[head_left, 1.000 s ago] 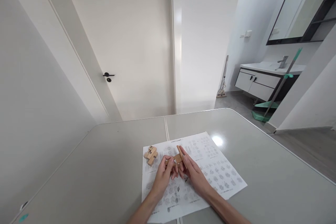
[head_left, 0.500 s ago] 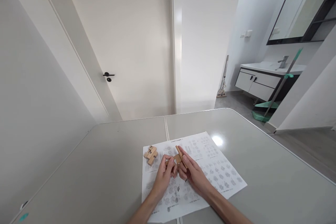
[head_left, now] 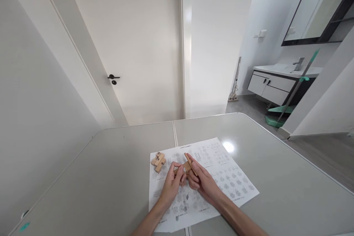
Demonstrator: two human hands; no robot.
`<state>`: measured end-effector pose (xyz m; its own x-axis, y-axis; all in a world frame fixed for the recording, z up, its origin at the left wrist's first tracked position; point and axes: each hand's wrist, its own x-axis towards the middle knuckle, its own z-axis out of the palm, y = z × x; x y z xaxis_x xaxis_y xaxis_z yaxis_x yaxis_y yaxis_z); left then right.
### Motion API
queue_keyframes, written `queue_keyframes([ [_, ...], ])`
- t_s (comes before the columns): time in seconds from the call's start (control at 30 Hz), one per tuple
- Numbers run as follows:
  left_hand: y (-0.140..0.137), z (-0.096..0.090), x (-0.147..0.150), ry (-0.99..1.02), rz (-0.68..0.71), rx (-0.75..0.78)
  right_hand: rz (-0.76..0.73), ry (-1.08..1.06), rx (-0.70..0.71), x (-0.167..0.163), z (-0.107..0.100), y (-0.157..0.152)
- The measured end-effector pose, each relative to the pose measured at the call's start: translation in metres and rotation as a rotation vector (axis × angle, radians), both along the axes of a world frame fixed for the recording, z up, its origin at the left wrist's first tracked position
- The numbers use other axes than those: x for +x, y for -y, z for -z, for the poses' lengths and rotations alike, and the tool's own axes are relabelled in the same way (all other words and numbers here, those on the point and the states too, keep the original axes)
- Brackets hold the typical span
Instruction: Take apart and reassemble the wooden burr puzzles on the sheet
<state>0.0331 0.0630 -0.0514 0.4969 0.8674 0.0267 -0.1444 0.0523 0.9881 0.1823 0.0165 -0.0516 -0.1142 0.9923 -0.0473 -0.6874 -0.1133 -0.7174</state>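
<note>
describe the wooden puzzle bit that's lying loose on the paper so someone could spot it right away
Start at the grey table and find the printed instruction sheet lying on it. Near the sheet's far left corner sits a small cluster of interlocked wooden puzzle blocks. Unlike the wooden pieces held between the left hand and right hand, it lies alone, touched by neither.

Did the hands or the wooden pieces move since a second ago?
Hardly. Both hands keep holding the same crossed wooden pieces over the printed sheet: the left hand and right hand have only shifted their fingers a little. Everything sits slightly higher in the picture, which looks like the head camera tipping. The small wooden cluster lies on the sheet's left corner as before, untouched.
</note>
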Motion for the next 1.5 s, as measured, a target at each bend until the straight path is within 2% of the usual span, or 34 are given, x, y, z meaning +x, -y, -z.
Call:
queue_keyframes([
  [0.17,-0.001,0.002,-0.001,0.002,0.025,0.001,-0.063,-0.075,-0.026,0.005,-0.003,0.000],
  [0.3,-0.001,0.004,0.000,0.002,-0.009,0.005,-0.062,-0.103,-0.025,0.004,-0.003,-0.001],
  [0.5,0.002,0.003,0.003,0.000,-0.021,-0.001,-0.023,-0.080,-0.031,-0.001,0.001,-0.002],
  [0.7,0.002,0.000,0.001,0.013,0.021,0.002,-0.084,-0.075,-0.014,0.006,-0.002,0.000],
  [0.97,0.003,0.001,0.002,-0.025,-0.033,0.006,-0.097,-0.100,0.008,-0.004,0.003,-0.003],
  [1.27,0.001,0.001,0.001,-0.022,-0.002,-0.001,-0.147,-0.066,-0.013,0.001,0.004,-0.002],
  [1.5,0.002,0.003,0.002,-0.034,-0.035,-0.001,-0.152,-0.058,-0.007,-0.001,0.009,-0.004],
])
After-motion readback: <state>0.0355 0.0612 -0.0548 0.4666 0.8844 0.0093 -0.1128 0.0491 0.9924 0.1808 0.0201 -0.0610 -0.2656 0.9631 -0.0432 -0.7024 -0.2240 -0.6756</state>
